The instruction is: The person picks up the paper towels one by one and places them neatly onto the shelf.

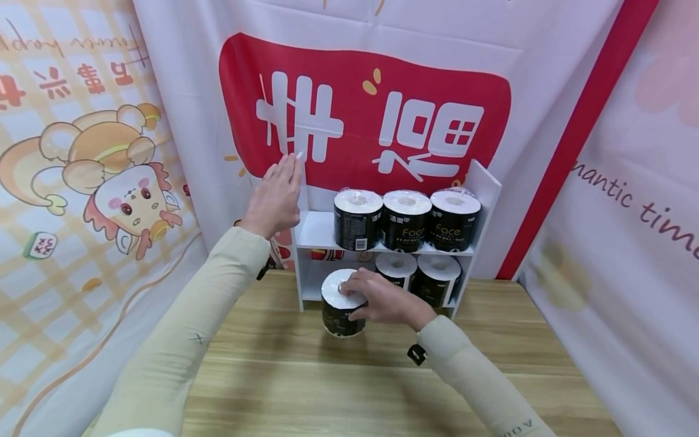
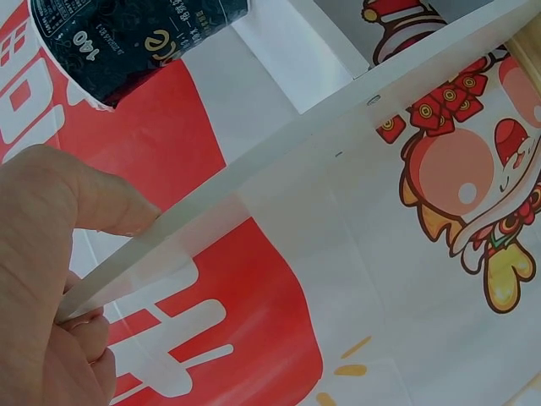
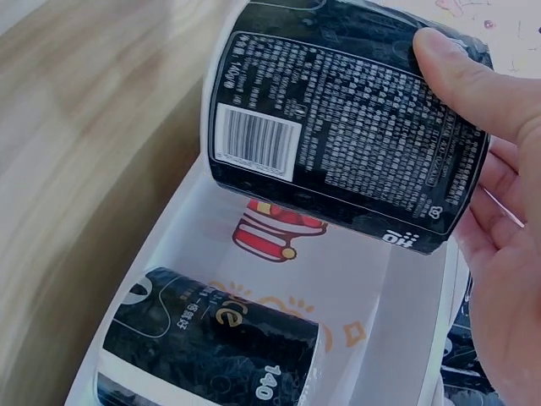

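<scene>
My right hand [image 1: 384, 297] grips a toilet paper roll [image 1: 341, 318] in a black printed wrapper, thumb on its side and fingers at the top. In the right wrist view, the roll's barcode [image 3: 255, 142] and small print face the camera. The roll is in front of the lower left part of a small white shelf [image 1: 317, 230]. With the left hand [image 1: 277, 197] I pinch the upper end of the shelf's left side panel [image 2: 194, 203], thumb on one face and fingers on the other.
Several wrapped rolls [image 1: 406, 221] stand side by side on the upper shelf level. Two more rolls [image 1: 434, 282] stand at the right of the lower level. The shelf rests on a wood-grain table [image 1: 284, 376], with a printed cloth [image 1: 185, 73] hanging behind and at both sides.
</scene>
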A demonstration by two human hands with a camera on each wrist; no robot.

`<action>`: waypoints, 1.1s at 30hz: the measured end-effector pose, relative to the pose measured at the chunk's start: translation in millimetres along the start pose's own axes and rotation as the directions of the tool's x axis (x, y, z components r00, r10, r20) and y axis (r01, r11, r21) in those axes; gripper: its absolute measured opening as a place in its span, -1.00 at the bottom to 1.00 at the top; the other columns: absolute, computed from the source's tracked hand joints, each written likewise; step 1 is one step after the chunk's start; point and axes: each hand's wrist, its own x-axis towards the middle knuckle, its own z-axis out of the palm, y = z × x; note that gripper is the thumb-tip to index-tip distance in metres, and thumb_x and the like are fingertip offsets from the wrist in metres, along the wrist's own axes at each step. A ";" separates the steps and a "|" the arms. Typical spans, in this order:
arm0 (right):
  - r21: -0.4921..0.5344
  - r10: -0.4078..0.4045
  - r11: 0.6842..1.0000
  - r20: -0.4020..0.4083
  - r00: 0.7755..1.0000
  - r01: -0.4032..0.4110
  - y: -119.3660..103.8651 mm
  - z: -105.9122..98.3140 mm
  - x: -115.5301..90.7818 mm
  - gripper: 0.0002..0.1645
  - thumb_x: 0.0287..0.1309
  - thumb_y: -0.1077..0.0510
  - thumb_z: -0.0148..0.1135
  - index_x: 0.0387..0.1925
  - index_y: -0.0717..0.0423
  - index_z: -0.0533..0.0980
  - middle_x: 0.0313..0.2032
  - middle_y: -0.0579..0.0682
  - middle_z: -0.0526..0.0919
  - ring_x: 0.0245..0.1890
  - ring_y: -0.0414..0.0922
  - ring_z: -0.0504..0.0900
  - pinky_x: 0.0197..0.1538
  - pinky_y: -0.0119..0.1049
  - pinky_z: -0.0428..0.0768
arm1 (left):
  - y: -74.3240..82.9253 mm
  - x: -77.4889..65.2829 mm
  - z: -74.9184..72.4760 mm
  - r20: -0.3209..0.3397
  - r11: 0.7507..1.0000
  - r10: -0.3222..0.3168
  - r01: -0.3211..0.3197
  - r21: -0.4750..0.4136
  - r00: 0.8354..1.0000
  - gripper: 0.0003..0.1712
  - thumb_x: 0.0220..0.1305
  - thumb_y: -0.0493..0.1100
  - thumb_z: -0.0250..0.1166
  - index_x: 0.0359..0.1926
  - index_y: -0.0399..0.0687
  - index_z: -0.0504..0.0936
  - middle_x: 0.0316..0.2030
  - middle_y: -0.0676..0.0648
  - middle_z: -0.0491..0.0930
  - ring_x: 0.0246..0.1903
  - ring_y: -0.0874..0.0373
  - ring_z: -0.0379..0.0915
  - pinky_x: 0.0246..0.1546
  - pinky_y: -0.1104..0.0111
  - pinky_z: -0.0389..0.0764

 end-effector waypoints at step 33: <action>-0.088 0.054 0.993 -0.231 0.971 -0.076 40.1 28.0 12.6 -0.44 0.02 0.12 0.68 0.08 0.08 0.68 0.12 -0.01 0.74 0.22 -0.05 0.67 0.55 0.02 0.44 | 0.4 -1.3 -0.9 -0.002 1.000 -0.002 0.002 -0.009 1.000 0.28 0.13 -0.18 0.50 0.69 -0.28 -0.10 0.69 -0.30 -0.04 0.69 -0.25 -0.15 0.69 0.00 0.04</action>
